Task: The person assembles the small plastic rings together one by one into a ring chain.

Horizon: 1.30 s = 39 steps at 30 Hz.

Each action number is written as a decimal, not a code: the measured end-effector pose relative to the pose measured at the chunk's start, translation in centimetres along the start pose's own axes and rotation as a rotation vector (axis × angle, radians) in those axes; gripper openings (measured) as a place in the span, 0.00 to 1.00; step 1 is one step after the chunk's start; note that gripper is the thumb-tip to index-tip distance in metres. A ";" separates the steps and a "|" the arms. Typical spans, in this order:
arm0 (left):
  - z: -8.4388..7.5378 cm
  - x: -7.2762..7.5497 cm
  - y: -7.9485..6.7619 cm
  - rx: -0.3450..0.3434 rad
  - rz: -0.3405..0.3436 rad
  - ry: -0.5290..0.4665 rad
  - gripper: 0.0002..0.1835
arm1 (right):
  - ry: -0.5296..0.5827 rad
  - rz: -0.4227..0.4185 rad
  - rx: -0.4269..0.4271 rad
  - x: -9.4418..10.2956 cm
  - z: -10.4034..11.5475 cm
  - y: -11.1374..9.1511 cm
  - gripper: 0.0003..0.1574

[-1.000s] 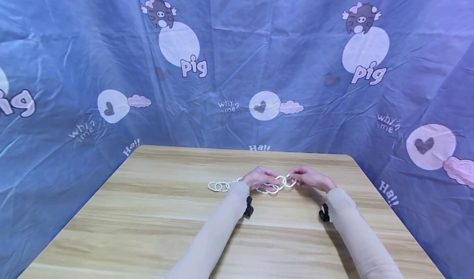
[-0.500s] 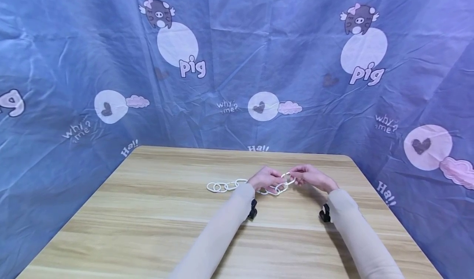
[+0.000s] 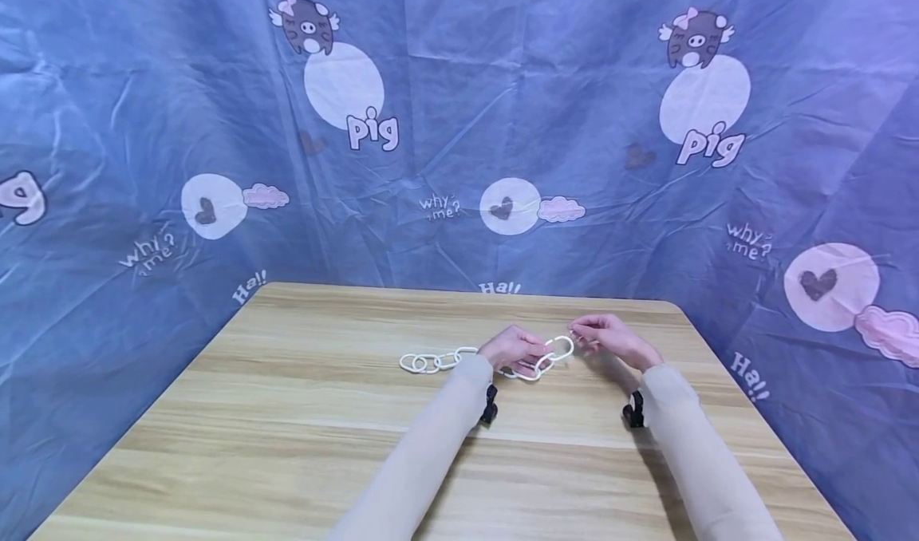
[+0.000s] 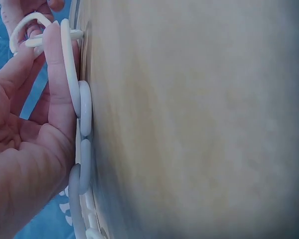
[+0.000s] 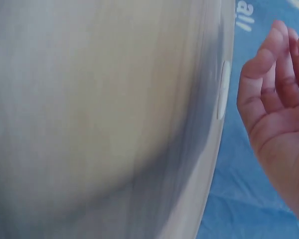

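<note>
A chain of white oval plastic links [image 3: 424, 363] lies along the table, its right end raised by my left hand [image 3: 514, 349]. The thumb and fingers of that hand pinch a link near the end, and the end link [image 3: 561, 349] stands up beyond the fingertips. In the left wrist view, more of the chain [image 4: 85, 109] hangs along the fingers. My right hand [image 3: 606, 339] is just right of the end link, fingers loosely bent; the right wrist view shows nothing between the visible fingers [image 5: 259, 64]. A white link [image 5: 223, 89] lies on the table close to that hand.
The wooden table [image 3: 287, 445] reaches back to a blue printed cloth [image 3: 445, 126] that surrounds it on the far side and both sides. Black wrist mounts [image 3: 633, 409] sit under both forearms, low over the tabletop.
My right hand has drawn away to the right and slightly up from the end link. My left hand moved slightly right, then stayed, keeping the chain pinched. The end link now shows more fully.
</note>
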State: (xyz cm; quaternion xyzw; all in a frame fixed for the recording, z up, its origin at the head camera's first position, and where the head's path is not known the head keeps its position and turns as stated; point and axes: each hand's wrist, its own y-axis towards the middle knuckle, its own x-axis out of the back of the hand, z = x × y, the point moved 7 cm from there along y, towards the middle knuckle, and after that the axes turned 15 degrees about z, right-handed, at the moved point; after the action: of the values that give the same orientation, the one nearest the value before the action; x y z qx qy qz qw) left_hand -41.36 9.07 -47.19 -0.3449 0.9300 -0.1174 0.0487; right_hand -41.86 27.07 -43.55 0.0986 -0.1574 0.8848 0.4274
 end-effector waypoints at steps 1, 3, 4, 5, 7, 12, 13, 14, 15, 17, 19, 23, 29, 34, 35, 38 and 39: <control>0.0 0.0 0.0 0.001 -0.005 0.003 0.12 | 0.001 -0.022 -0.004 0.3 -0.2 -0.1 0.26; 0.0 0.1 0.1 0.000 -0.015 0.011 0.11 | -0.014 -0.053 -0.005 0.9 -0.4 -0.3 0.26; 0.0 0.1 0.1 0.000 -0.019 0.011 0.11 | -0.023 -0.069 -0.010 1.2 -0.5 -0.4 0.25; 0.0 0.2 0.1 -0.001 -0.021 0.017 0.11 | -0.035 -0.084 -0.015 1.4 -0.6 -0.5 0.25; 0.0 0.2 0.0 -0.001 -0.024 0.029 0.11 | -0.065 -0.103 -0.026 1.7 -0.8 -0.6 0.24; 0.0 0.0 -0.3 0.008 -0.023 0.030 0.11 | -0.128 -0.109 -0.058 2.2 -1.4 -0.5 0.21; 0.0 0.0 -0.3 0.007 -0.025 0.036 0.11 | -0.147 -0.108 -0.060 2.3 -1.4 -0.4 0.20; 0.0 0.0 -0.4 0.005 -0.027 0.038 0.11 | -0.165 -0.107 -0.061 2.4 -1.5 -0.2 0.20; -0.1 0.0 -0.5 0.001 -0.031 0.039 0.11 | -0.179 -0.109 -0.064 2.4 -1.5 -0.1 0.20; -0.2 0.0 -0.6 -0.008 -0.037 0.039 0.11 | -0.214 -0.111 -0.060 2.5 -1.5 0.2 0.20; -0.3 0.0 -0.6 -0.016 -0.040 0.034 0.11 | -0.270 -0.106 -0.048 2.4 -1.4 0.4 0.20; -0.4 -0.1 -0.6 -0.019 -0.032 0.029 0.11 | -0.377 -0.089 -0.011 2.0 -1.1 0.7 0.17; -0.4 0.1 -0.2 -0.006 -0.029 0.043 0.11 | -0.353 -0.070 -0.019 1.8 -1.0 0.6 0.17; -0.4 0.0 -0.2 -0.005 -0.029 0.029 0.11 | -0.342 -0.061 -0.041 1.9 -1.0 0.5 0.24; -0.4 0.0 -0.2 -0.006 -0.029 0.026 0.11 | -0.348 -0.058 -0.048 1.9 -1.0 0.5 0.25; -0.4 0.0 -0.2 -0.011 -0.033 0.015 0.11 | -0.375 -0.045 -0.065 1.9 -1.1 0.7 0.28; -0.4 0.0 -0.3 -0.013 -0.036 0.013 0.11 | -0.389 -0.038 -0.064 1.8 -1.0 0.8 0.29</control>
State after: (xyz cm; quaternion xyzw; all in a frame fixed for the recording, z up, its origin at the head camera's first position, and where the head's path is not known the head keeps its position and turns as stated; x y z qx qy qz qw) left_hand -41.27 8.96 -46.74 -0.3612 0.9246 -0.1143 0.0385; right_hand -43.61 28.29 -44.07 0.2568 -0.2631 0.8353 0.4087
